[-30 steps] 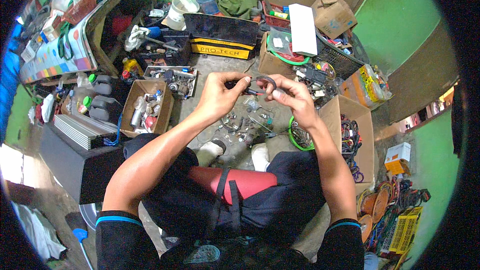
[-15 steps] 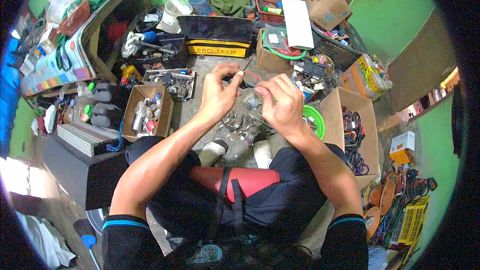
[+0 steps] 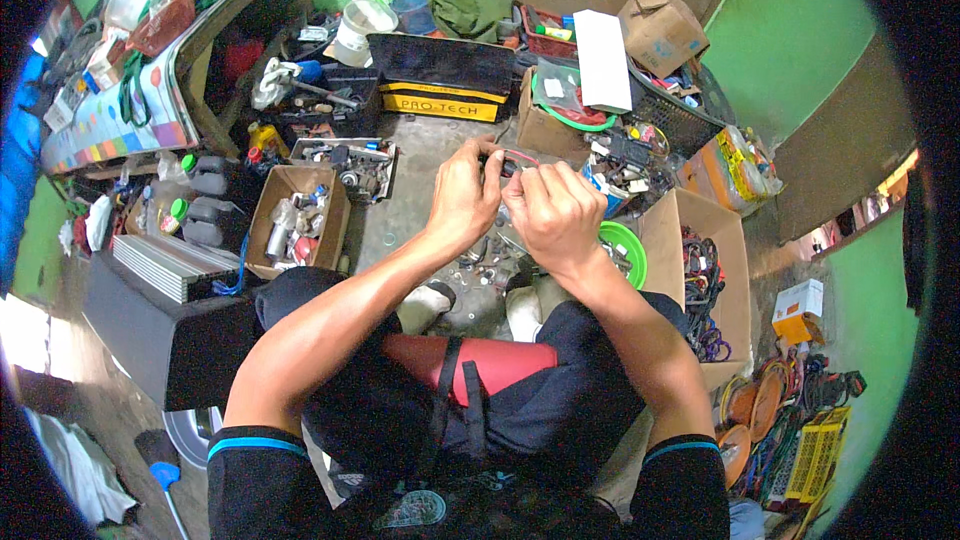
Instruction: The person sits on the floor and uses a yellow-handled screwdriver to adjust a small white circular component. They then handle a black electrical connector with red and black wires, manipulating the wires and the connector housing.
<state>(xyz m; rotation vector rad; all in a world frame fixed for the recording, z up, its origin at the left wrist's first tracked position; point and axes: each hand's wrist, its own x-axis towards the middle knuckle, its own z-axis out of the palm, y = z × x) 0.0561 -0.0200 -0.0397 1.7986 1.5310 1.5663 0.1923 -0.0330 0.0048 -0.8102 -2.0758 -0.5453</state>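
In front of me, over the floor, my left hand [image 3: 463, 188] and my right hand [image 3: 556, 212] are drawn close together, both closed in a pinch. A short red wire [image 3: 520, 156] arches between their fingertips. Below the wire is a small dark piece [image 3: 508, 169], mostly covered by the fingers, so its kind cannot be made out. The right hand is curled with its knuckles upward, hiding its fingertips. Beneath my hands, small loose parts [image 3: 480, 275] lie scattered on the floor by my feet.
A carton of cables [image 3: 742, 285] and a green basin [image 3: 632, 245] stand on the right. To the left are a carton of parts [image 3: 258, 262], a tray of metal parts [image 3: 378, 155] and a black box [image 3: 140, 325]. A black and yellow box [image 3: 440, 102] sits ahead.
My hands have come closer together, the left shifting right. The right hand has curled over, its knuckles now upward. Less of the red wire shows between them, and the view has shifted slightly.
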